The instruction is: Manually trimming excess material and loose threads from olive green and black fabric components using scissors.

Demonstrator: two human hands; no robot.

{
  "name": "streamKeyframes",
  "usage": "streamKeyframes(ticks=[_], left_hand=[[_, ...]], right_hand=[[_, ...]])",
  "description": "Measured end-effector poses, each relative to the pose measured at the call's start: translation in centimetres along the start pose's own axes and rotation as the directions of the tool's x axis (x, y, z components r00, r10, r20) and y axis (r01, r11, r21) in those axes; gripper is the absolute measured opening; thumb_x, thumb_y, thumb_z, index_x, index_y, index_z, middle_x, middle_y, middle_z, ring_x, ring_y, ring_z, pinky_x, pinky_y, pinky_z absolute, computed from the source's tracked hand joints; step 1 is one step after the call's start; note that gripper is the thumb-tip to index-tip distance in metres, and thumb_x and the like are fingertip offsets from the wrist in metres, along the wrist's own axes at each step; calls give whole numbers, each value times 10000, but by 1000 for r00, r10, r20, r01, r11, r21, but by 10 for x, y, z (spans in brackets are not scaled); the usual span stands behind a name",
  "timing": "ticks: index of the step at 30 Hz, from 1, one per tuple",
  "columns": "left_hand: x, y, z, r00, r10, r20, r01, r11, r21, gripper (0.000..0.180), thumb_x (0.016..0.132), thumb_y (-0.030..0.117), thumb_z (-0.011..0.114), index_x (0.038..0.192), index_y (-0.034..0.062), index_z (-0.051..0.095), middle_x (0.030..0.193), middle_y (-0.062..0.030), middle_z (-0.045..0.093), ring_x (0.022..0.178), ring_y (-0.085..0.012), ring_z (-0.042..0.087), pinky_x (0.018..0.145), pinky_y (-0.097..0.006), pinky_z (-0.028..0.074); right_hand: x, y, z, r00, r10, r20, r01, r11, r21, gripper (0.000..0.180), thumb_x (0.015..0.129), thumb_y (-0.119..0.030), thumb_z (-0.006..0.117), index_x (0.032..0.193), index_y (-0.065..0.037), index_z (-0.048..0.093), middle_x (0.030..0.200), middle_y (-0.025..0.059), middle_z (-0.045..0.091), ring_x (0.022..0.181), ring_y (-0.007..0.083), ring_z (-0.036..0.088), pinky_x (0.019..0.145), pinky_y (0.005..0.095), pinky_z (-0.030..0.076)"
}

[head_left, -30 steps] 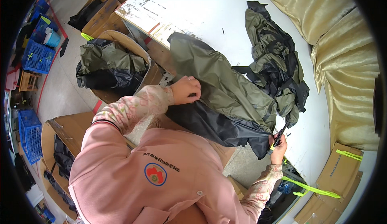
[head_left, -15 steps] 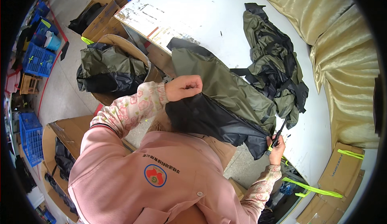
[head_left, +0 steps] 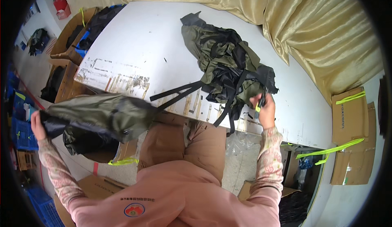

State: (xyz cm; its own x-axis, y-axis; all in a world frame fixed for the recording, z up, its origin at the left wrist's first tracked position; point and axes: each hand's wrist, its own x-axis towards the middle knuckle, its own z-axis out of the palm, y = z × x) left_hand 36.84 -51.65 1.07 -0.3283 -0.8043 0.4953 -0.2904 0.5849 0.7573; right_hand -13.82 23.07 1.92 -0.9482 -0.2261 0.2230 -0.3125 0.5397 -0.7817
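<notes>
At the far left, my left hand (head_left: 38, 125) is closed on the end of an olive and black fabric piece (head_left: 104, 112). The piece stretches out blurred over the box beside the table, partly hiding it. My right hand (head_left: 265, 109) is closed around slim black thread snips (head_left: 262, 101) with a yellow-green part, their tip pointing away from me. Just beyond that hand lies a crumpled heap of olive and black fabric (head_left: 224, 55) on the white table (head_left: 134, 35). Black straps (head_left: 179, 91) trail from the heap, some hanging over the near edge.
Cardboard boxes with dark fabric (head_left: 65, 80) stand along the table's left side. Blue crates (head_left: 24, 133) sit on the floor farther left. A gold curtain (head_left: 318, 43) hangs behind the table. Flattened cartons (head_left: 349, 120) with yellow-green straps lean at the right.
My left hand has swung far left, carrying the fabric piece off the table toward the box. My right hand has moved up over the table edge with the snips. The view has turned.
</notes>
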Motion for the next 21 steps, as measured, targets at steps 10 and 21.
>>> streamKeyframes(ticks=[10,21], left_hand=[[-92,98,133,906,-53,419,78,996,-41,89,865,106,613,927,51,579,873,-9,571,801,-86,521,741,-227,439],[-167,250,328,596,257,760,179,881,-439,336,813,64,660,1119,27,525,952,-19,539,868,-105,506,767,-231,433]], right_hand=[[109,-13,78,982,-164,-97,61,752,-656,349,667,-142,752,915,-72,517,815,97,664,813,305,639,700,431,443],[11,-138,-39,984,-56,-168,142,817,558,247,721,26,720,866,-70,546,832,28,555,796,106,561,713,241,451]])
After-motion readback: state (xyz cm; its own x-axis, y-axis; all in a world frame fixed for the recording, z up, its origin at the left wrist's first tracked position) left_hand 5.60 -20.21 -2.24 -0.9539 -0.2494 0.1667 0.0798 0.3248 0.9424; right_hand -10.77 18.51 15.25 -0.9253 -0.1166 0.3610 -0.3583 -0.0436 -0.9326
